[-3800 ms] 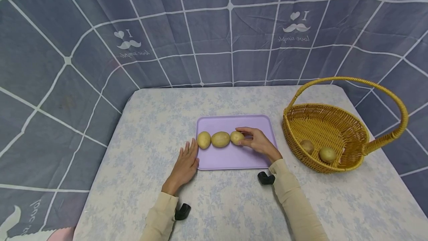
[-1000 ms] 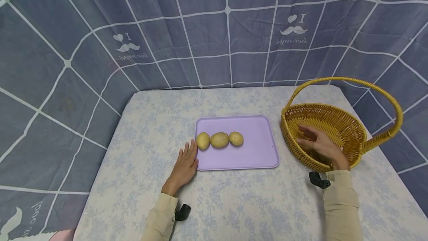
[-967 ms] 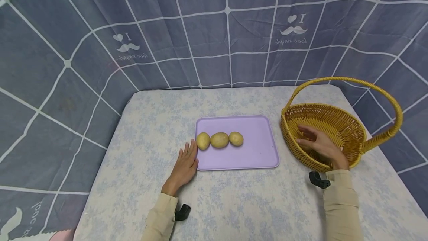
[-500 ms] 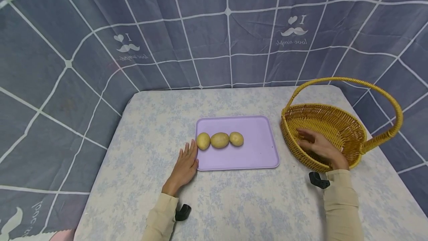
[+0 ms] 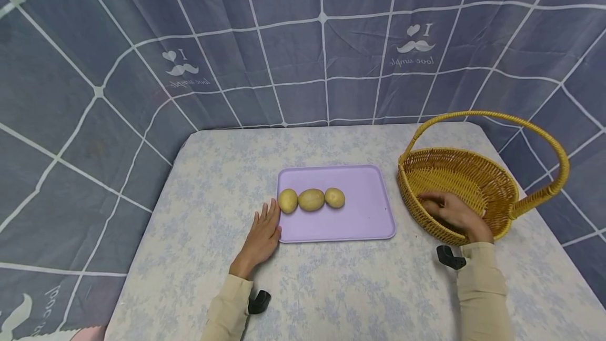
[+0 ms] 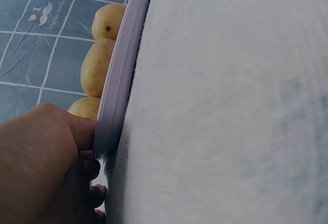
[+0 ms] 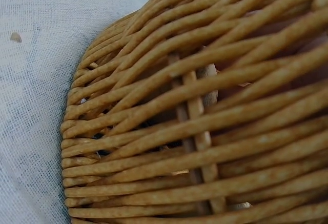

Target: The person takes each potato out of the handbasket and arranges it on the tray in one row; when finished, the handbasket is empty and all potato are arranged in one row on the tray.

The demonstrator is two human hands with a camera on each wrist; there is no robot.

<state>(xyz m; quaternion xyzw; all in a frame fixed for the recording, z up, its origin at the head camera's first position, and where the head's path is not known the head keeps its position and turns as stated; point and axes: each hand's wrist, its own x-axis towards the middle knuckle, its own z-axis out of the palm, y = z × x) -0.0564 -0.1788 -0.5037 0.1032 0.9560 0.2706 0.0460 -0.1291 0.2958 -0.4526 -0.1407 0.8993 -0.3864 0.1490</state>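
Observation:
Three potatoes (image 5: 311,200) lie side by side in a row on a lilac tray (image 5: 360,225). My left hand (image 5: 260,233) rests flat beside the tray with straight fingers along its left edge; in the left wrist view the thumb (image 6: 82,131) touches the rim next to the nearest potato (image 6: 86,108). Inside the wicker basket (image 5: 492,178) on the right, my right hand (image 5: 454,210) is lowered, thumb and fingers curled round a brownish potato (image 5: 431,207). Another potato seen in the basket earlier is hidden under this hand. The right wrist view mostly shows woven basket wall (image 7: 154,126).
The basket's tall arched handle (image 5: 487,113) rises over its opening, above and right of the right hand. A pale flowered cloth (image 5: 331,288) covers the table, and a blue-grey checked curtain (image 5: 284,57) hangs behind and at the sides.
My right hand let go of the rightmost potato on the tray, moved right into the basket, then sank lower and closed its fingers round a potato. The left hand stays in place.

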